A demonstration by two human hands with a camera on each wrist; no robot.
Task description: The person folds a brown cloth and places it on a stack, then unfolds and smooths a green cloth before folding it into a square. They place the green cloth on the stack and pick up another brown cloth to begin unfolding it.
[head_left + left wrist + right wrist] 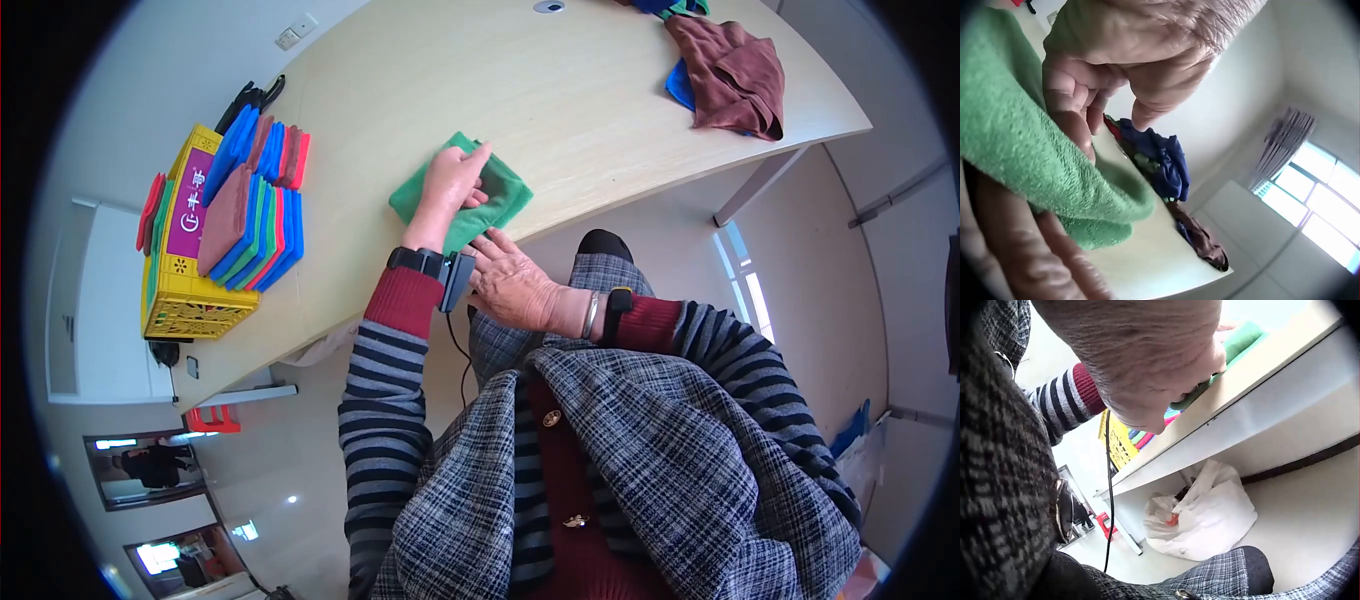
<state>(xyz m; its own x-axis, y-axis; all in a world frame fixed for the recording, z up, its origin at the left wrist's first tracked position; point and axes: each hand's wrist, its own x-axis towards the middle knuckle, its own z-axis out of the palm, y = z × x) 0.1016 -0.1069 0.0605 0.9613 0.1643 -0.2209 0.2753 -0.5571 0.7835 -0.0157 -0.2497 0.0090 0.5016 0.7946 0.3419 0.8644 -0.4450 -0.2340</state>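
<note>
A folded green cloth lies on the table near its front edge, with a raised fold filling the left of the left wrist view. My left hand is over the cloth, its fingers curled at the fold and gripping it; in the left wrist view its thumb stands apart from the fabric. My right hand reaches in from the table's front edge. Its fairly straight fingers touch the near side of the green cloth, and the left wrist view shows fingers along the underside of the fold.
A yellow crate with folded cloths in several colours stands at the left. A brown cloth lies crumpled over blue ones at the far right of the table. Below the table is a white plastic bag.
</note>
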